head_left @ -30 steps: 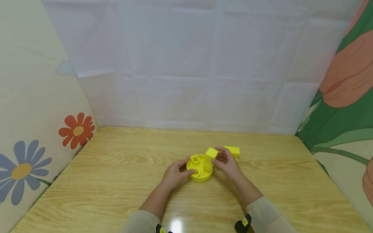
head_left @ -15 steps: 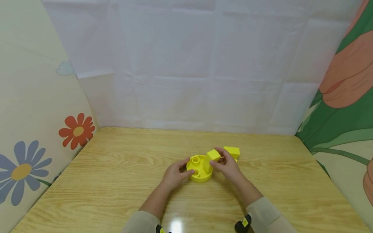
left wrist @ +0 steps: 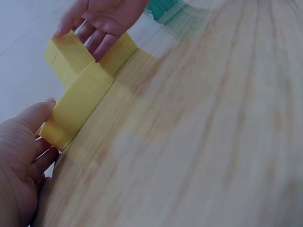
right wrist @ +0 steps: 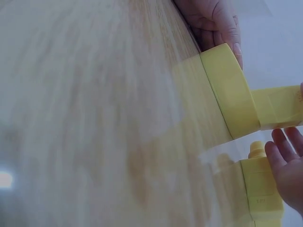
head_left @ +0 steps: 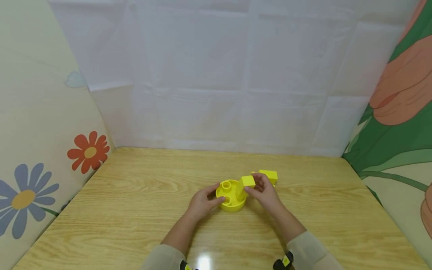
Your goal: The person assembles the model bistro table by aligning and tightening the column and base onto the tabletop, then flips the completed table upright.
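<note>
A shallow round yellow piece [head_left: 233, 207] with ring sockets inside lies on the table, its hollow side up. My left hand [head_left: 201, 204] holds its left rim, thumb over the edge and fingers round the outside. At the right side of that piece stands a yellow block-shaped post [head_left: 248, 181], its lower end inside the rim. My right hand [head_left: 267, 195] pinches the post near its top. In the left wrist view the post [left wrist: 68, 54] rises from the round piece [left wrist: 85, 99]. The right wrist view shows right-hand fingers along the post [right wrist: 277, 106].
Behind the right hand, another yellow block [head_left: 270, 175] lies on the wood-grain table [head_left: 152, 180]; in the right wrist view this block [right wrist: 262, 182] has a rounded knob at one end. A white sheet [head_left: 202, 75] hangs behind the table, with flower-print cloth at both sides.
The post's top has shifted slightly right and toward me, and the post has turned a little in the right hand. The left hand and round piece have stayed almost still.
</note>
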A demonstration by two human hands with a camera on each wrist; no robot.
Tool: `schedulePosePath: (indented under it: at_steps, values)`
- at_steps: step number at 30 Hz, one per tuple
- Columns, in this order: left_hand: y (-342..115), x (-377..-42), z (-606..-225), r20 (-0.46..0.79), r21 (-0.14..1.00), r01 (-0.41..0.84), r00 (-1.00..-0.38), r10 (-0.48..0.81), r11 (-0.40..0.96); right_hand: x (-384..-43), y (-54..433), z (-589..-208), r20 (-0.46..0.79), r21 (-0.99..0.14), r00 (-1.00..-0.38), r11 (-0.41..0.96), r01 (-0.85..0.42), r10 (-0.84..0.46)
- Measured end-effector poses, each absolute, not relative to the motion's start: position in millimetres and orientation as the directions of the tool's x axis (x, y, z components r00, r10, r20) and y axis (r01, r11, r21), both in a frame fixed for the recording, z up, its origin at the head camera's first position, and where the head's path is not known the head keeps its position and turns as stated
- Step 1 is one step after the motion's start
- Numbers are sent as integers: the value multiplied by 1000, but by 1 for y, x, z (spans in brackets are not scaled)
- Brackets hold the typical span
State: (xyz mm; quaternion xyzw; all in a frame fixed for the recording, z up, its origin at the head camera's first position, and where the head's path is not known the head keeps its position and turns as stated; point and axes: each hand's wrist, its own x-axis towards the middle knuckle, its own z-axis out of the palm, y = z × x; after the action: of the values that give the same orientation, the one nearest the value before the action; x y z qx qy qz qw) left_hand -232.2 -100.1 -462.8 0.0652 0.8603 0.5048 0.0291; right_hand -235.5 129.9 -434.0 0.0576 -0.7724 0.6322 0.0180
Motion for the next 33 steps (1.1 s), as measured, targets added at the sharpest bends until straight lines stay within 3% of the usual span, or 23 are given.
schedulePosePath:
  at_steps: [23, 33]
  values:
    - [-100, -232, -462, 17, 873, 84, -990, 141, 481, -231, 115, -437, 62, -975, -995, 217, -45, 73]
    - [-100, -234, -461, 23, 864, 92, -989, 144, 495, -232, 114, -445, 132, -969, -987, 220, -110, 90]
